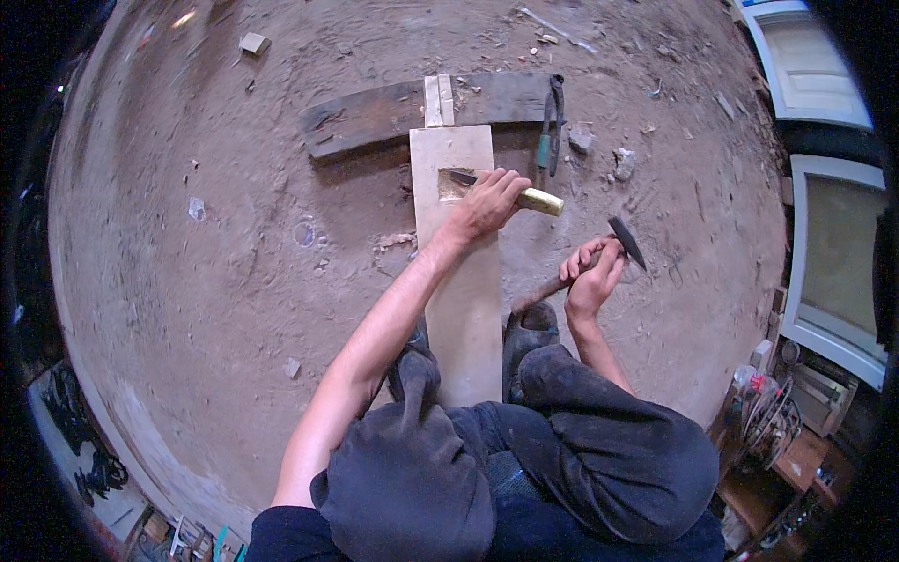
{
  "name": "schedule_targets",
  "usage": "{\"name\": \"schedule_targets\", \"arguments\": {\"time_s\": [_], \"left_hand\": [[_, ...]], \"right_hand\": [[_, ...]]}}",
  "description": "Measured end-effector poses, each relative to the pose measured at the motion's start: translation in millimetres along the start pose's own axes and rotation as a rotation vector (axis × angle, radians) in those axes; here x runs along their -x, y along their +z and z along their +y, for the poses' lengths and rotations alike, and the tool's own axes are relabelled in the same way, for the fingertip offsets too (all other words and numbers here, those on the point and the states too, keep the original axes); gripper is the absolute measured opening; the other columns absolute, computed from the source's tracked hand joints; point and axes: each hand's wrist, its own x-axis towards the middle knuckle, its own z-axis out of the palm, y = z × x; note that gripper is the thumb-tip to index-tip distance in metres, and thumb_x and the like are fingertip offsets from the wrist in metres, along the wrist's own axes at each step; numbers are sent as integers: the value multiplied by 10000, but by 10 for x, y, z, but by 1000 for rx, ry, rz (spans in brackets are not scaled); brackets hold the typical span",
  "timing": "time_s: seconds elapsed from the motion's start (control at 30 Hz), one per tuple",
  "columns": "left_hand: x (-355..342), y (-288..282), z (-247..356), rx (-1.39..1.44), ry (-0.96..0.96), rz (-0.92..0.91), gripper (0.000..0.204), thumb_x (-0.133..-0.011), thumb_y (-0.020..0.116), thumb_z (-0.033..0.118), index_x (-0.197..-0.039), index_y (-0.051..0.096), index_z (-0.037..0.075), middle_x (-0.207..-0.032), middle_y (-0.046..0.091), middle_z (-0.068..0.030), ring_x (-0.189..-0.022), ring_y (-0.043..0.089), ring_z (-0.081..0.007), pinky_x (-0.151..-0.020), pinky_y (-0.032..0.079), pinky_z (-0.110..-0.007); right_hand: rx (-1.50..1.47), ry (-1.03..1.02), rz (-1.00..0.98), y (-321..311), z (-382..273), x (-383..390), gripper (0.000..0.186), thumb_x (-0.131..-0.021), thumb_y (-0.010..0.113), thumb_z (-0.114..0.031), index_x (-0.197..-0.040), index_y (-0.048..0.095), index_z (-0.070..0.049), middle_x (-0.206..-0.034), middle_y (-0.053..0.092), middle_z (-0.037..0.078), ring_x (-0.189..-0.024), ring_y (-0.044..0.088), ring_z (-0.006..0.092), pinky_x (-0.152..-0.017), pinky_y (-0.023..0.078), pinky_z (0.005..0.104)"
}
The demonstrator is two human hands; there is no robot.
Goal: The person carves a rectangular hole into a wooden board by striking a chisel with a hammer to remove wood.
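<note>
A pale wooden board (465,272) runs away from between my legs, with a rectangular recess (449,190) cut near its far end. My left hand (487,203) is closed around a chisel, whose yellowish handle (543,201) sticks out to the right. The dark chisel blade (463,177) lies low across the recess, pointing left. Off to the right of the board, my right hand (594,278) grips a hammer by its wooden handle (543,296), close below the dark head (627,244). The hammer is apart from the chisel.
Beyond the board, a dark weathered plank (365,117) lies crosswise with a small pale wood piece (438,100) on it. Pincers with green on one handle (543,150) lean there. Stones (582,140) dot the dirt floor. White-framed panels (796,272) and clutter (773,412) line the right side.
</note>
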Motion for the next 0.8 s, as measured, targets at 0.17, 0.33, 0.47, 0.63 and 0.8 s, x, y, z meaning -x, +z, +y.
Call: {"name": "schedule_targets", "arguments": {"time_s": [0.17,0.33,0.47,0.63,0.8], "left_hand": [[28,-40,6,-39,-44,-40,363,-778,671,127,-1101,511,81,-950,538,-74,-917,552,-256,-800,450,-380],[-13,-21,6,-22,-11,6,369,-775,672,128,-1104,511,78,-956,537,-76,-922,551,-258,-810,446,-378],[-4,-107,28,-47,-112,31,386,-761,681,119,-1106,512,80,-968,539,-79,-926,550,-268,-828,439,-385],[-21,-100,40,6,-87,15,424,-735,693,83,-1117,509,73,-984,544,-91,-950,548,-290,-843,442,-406],[46,-101,21,55,7,-75,434,-736,701,79,-1125,510,67,-1003,553,-92,-977,550,-298,-861,457,-401]], "right_hand": [[487,294,-387,-158,29,-118,363,-1020,399,-400,-839,403,-86,-647,377,-5,-435,363,91,-382,338,259],[27,4,-102,-95,108,-44,339,-1012,443,-384,-826,416,-101,-588,393,-29,-402,385,71,-357,317,245],[383,315,-381,-178,119,-35,356,-1016,422,-399,-823,411,-100,-610,381,-19,-423,380,80,-367,324,252],[132,89,-172,-84,122,109,349,-1018,408,-384,-841,407,-83,-636,384,1,-430,368,98,-387,343,273],[123,67,-167,-26,42,50,293,-1032,375,-389,-972,419,-105,-674,378,8,-440,351,100,-392,343,275]]}}
